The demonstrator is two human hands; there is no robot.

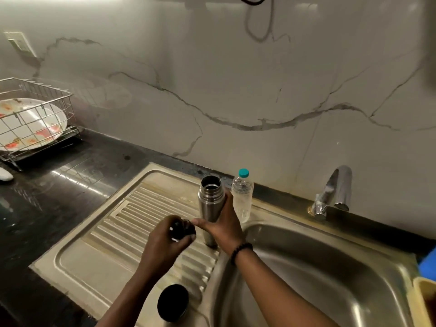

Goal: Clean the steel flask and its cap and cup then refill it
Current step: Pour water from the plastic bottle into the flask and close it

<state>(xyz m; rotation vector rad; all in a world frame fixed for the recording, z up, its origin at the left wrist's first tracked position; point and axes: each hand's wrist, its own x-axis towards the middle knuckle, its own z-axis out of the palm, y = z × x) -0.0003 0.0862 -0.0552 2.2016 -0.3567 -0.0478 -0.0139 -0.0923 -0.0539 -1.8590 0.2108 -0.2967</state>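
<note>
Steel flask [210,204] stands upright on the sink's ribbed drainboard [132,220], mouth open, long axis vertical; the right hand [221,224] wraps its grip round the body. Just left, the left hand [168,238] pinches the dark cap [181,230].

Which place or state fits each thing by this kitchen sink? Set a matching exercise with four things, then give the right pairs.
Things
1. open steel flask
2. small black cap
3. clear plastic bottle with teal lid
4. round black cup

Places
A. lying on the draining board, near edge
B. gripped upright by the right hand
C. standing behind the flask
D. held in the left hand

Pairs: 1-B, 2-D, 3-C, 4-A
</note>
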